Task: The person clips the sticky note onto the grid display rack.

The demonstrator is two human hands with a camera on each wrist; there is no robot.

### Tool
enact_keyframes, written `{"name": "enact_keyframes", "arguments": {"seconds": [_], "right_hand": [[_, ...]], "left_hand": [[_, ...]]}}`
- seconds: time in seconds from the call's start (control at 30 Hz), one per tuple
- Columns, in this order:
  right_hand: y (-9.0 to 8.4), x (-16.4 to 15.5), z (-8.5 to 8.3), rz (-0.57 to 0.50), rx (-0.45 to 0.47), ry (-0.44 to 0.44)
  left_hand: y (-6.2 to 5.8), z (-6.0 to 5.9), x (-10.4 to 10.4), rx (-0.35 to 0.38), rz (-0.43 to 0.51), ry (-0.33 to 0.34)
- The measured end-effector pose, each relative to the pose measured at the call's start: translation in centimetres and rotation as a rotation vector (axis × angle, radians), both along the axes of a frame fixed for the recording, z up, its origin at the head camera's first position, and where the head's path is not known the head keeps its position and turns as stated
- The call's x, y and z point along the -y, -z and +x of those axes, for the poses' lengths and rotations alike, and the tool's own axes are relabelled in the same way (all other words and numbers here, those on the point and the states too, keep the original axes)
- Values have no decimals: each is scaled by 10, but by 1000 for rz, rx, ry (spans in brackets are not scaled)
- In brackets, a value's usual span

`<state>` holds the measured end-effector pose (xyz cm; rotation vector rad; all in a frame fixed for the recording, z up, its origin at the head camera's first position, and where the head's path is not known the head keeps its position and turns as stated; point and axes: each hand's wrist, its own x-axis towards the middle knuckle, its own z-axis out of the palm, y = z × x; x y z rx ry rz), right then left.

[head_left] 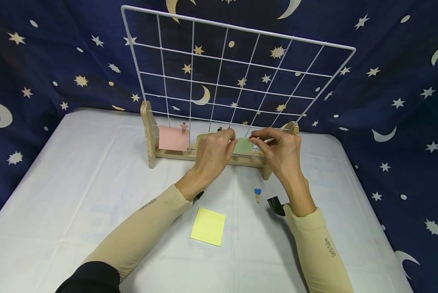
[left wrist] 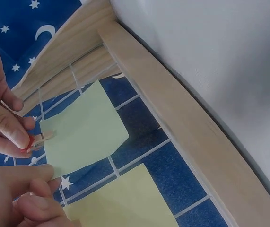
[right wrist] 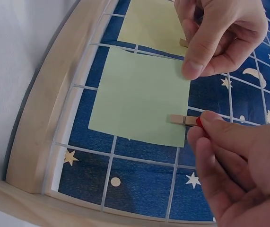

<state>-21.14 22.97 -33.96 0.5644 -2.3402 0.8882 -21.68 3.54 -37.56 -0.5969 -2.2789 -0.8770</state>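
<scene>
Hands (right wrist: 210,85) hide clip (right wrist: 184,120) – only tip visible.

My hands sit close together at the foot of the white wire grid (head_left: 237,69), whose wires and wooden base rail (head_left: 219,158) block any reach straight through. Left of my left hand (head_left: 211,152) the pink note (head_left: 173,138) covers part of the grid. Behind my wrists the white table (head_left: 76,195) lies open, apart from the yellow sticky pad (head_left: 208,226) and a small blue-headed peg (head_left: 257,194) between my forearms.
</scene>
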Motion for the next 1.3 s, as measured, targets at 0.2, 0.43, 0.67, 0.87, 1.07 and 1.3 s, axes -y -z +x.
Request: {"name": "enact_keyframes", "arguments": {"seconds": [0.2, 0.43, 0.67, 0.87, 1.07, 1.3], "right_hand": [[-2, 2, 3, 42, 10, 13], [-3, 4, 5, 23, -19, 29], [1, 5, 10, -56, -84, 38], [7, 5, 18, -91, -127, 64], [15, -2, 30, -140, -161, 61], [33, -16, 45, -104, -102, 65]], "left_hand": [[-2, 2, 4, -13, 14, -7], [-7, 2, 8, -85, 111, 12], [-2, 8, 8, -62, 139, 83], [9, 14, 11, 42, 80, 98], [19, 20, 18, 138, 43, 117], [27, 26, 27, 201, -13, 142]]}}
